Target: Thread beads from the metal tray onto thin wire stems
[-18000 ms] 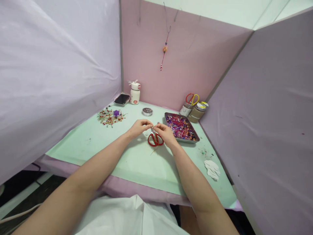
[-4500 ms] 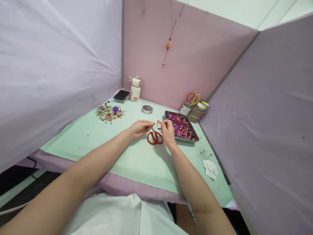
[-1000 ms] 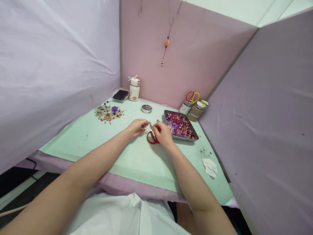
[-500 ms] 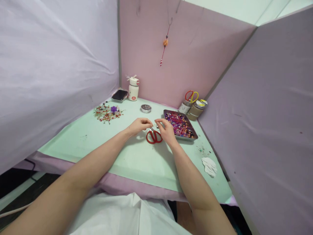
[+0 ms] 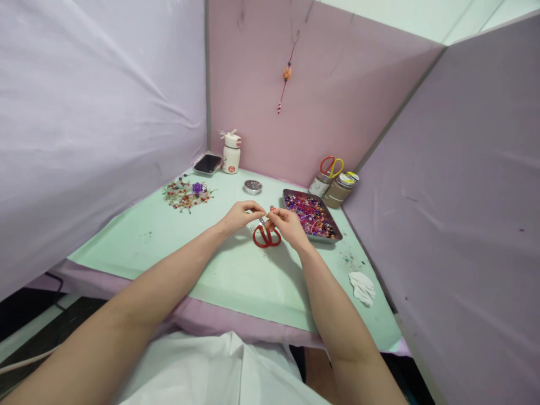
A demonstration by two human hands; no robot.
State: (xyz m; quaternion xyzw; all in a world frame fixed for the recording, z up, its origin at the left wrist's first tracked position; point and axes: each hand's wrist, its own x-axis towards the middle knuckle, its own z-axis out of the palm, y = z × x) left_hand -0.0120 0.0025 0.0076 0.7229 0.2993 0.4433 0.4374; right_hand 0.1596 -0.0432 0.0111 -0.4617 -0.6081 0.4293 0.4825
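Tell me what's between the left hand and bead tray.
Right hand sits between left hand and bead tray, per head view. Both hands' fingertips pinch a tiny piece, unclear what, above red scissors.

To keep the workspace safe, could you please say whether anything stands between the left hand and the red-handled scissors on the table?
Nothing visible does: the scissors lie close by the left hand, though the right hand hides a little of them.
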